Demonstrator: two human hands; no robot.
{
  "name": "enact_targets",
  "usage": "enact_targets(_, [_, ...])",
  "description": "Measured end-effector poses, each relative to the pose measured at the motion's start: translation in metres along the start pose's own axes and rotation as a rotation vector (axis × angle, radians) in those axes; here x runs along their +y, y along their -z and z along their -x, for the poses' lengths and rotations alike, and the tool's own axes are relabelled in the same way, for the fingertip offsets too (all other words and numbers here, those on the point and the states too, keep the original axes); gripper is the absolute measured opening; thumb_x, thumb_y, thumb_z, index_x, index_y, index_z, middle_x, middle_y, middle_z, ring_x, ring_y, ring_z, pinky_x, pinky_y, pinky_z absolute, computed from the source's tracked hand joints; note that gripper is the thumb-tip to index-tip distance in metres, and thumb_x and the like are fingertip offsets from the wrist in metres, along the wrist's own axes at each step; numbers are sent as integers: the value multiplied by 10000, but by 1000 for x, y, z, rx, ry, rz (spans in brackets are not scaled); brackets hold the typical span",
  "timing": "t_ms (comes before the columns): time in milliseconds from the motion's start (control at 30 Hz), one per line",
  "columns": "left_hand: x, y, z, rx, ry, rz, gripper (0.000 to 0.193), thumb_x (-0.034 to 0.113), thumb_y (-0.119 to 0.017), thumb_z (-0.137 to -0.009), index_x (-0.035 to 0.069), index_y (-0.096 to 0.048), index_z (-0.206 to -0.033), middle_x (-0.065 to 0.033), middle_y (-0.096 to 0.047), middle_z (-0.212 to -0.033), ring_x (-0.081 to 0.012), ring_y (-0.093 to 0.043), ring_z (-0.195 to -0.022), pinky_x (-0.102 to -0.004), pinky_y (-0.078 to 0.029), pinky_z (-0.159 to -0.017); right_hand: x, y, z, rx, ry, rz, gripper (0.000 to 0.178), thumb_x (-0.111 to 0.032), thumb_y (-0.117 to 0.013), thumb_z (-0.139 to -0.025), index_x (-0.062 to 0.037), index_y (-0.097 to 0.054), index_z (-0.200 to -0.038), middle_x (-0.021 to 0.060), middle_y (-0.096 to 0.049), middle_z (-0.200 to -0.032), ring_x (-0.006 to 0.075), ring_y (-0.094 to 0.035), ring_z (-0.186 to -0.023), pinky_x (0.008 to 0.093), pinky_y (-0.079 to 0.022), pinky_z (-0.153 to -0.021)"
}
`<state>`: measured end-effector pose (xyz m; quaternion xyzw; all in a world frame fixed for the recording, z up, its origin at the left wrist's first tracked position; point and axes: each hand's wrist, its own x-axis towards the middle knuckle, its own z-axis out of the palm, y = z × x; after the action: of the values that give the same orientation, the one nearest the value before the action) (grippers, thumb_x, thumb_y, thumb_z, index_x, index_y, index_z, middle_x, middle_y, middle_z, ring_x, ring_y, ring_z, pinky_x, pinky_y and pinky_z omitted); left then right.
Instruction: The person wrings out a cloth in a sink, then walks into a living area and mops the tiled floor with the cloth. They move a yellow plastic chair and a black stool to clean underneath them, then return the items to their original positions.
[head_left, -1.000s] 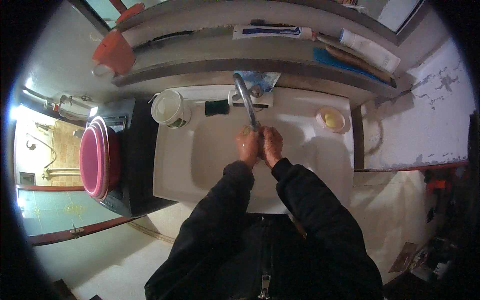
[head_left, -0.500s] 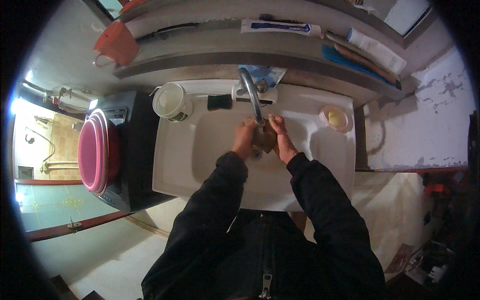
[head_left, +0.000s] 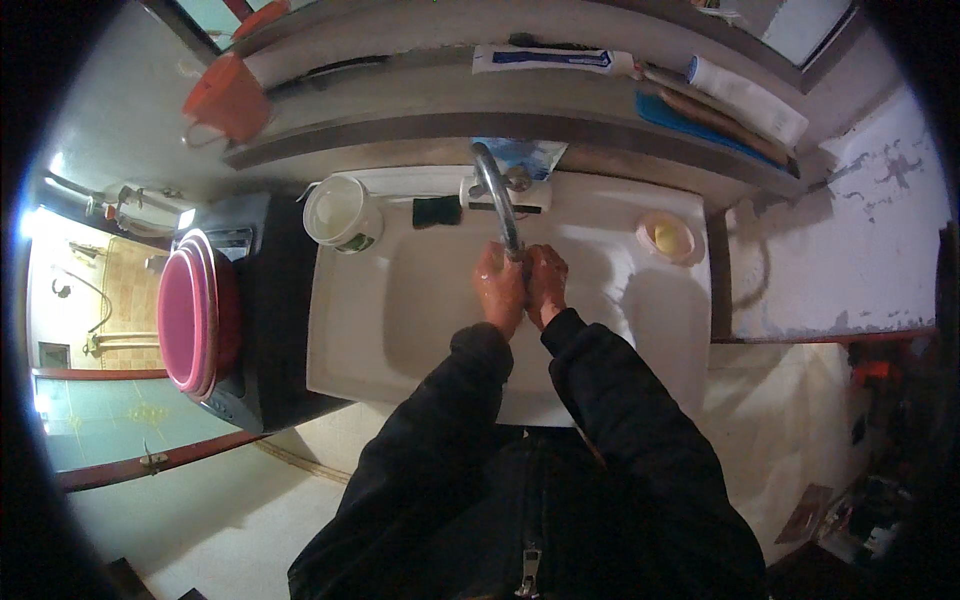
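Observation:
Under the spout of the chrome faucet (head_left: 497, 195), my two hands are close together over the white sink (head_left: 420, 290). My left hand (head_left: 500, 285) is closed, its fingers curled in toward the other hand, and its skin looks wet. Beside it my right hand (head_left: 546, 278) is closed too, knuckles up, with its fingers bent under. Whatever may lie between the palms is hidden from above. The spout's tip partly covers the place where the fingers meet.
A white bucket (head_left: 341, 213) and a dark green scouring pad (head_left: 437, 212) sit on the sink's back left rim. At the right is a pink soap dish (head_left: 665, 237) holding yellow soap. Pink basins (head_left: 187, 320) stand left. A shelf (head_left: 450, 128) runs behind.
My hands have drawn together and turned knuckles up. A brownish shape between them earlier no longer shows. My right forearm has swung inward to the left.

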<state>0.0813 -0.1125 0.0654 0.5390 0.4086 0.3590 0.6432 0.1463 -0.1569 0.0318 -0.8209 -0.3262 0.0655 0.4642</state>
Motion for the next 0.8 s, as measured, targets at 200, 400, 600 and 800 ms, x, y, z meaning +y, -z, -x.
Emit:
enact_targets(200, [-44, 20, -32, -39, -178, -199, 239, 206, -571, -891, -31, -606, -893, -98, -610, -785, -188, -535, -676, -379, -452, -618, -2, 3, 0, -97, 24, 108, 186, -256, -648, -806, -74, -627, -836, 146, -641, -885, 320, -622, -819, 448, -491, -679])
enact_targets(400, [-4, 33, -32, -152, 492, 168, 323, 296, -608, -902, -20, -604, -967, -92, -605, -864, -196, -584, -762, -374, -481, -660, -8, 14, -1, -165, -101, -504, 279, -346, -558, -939, -81, -622, -998, 28, -573, -814, 165, -535, -747, 331, -455, -688])
enact_targets(600, [13, 8, -1, -17, -329, -325, 369, 347, -624, -895, -14, -605, -971, -158, -637, -889, -231, -618, -792, -362, -493, -692, -5, 3, 3, -83, -646, -1135, 288, -383, -537, -968, -109, -624, -954, -9, -589, -862, 127, -526, -797, 291, -443, -731])
enact_targets(800, [-3, 17, -8, -35, 90, -341, 317, 280, -600, -884, -37, -605, -866, -210, -629, -772, -286, -632, -749, -402, -485, -695, 28, -33, 10, 170, 103, -201, 337, -304, -503, -950, -7, -505, -790, 129, -525, -716, 241, -515, -673, 381, -422, -640])
